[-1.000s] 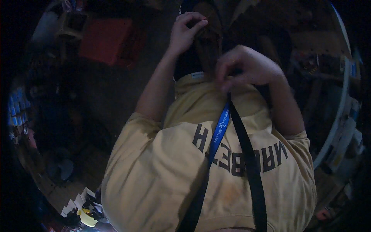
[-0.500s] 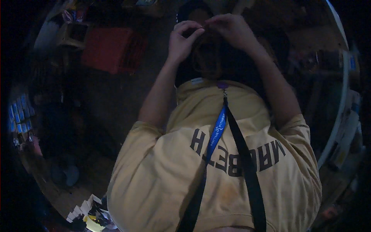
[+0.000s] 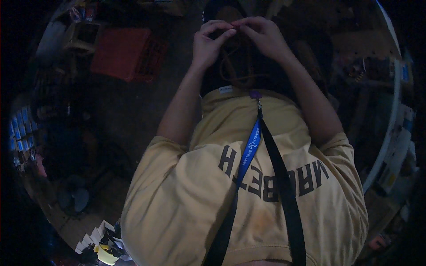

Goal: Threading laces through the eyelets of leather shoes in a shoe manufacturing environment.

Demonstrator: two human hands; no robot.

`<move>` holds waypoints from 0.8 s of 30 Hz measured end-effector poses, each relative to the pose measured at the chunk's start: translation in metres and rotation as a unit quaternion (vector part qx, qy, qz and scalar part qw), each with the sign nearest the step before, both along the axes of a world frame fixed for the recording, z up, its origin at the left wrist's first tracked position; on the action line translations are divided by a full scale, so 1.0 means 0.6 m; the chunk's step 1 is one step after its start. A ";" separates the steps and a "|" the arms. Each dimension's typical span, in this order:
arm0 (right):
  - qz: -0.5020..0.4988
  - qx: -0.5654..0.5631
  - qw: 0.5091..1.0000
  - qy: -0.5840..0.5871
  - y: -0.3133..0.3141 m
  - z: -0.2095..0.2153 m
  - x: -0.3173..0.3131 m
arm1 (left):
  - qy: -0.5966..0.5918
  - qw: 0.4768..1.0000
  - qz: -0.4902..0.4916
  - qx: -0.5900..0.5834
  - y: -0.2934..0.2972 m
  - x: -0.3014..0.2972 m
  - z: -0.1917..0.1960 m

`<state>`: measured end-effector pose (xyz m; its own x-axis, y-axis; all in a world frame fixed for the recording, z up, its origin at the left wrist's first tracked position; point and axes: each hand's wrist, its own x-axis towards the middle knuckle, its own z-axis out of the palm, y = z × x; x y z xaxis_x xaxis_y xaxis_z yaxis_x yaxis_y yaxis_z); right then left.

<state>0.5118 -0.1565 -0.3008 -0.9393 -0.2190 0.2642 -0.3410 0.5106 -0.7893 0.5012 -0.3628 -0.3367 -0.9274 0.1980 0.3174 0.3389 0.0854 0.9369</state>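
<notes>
Your view is dim and bluish, with black corners.
Most light falls on your shirt (image 3: 177,213) at lower centre, the lanyard (image 3: 290,199) shadowing it softly; your left hand (image 3: 207,46) and right hand (image 3: 266,37) look dull at upper centre. A pale edge (image 3: 392,119) bows at right.

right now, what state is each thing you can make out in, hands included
left hand: raised, thumb and forefinger curved inward, grip too dark to tell
right hand: raised, fingertips close to the left hand's, grip too dark to tell
brown cord: slack, looped below the hands
blue-and-black lanyard: hanging over the shirt
tan T-shirt: worn, creased
red crate: openwork side turned right, contents not visible
</notes>
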 end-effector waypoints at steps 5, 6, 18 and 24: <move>-0.012 0.002 0.999 0.030 -0.001 0.007 0.009 | -0.007 1.000 -0.013 0.019 0.005 -0.004 -0.007; -0.009 0.038 0.997 0.073 0.002 0.009 0.013 | -0.007 1.000 -0.005 0.005 0.007 -0.002 -0.007; 0.136 0.229 0.941 0.210 0.032 0.033 0.052 | -0.041 0.999 0.014 0.027 0.027 0.000 -0.010; 0.139 0.252 0.935 0.207 0.017 0.034 0.058 | -0.062 0.996 0.030 0.049 0.025 0.011 -0.001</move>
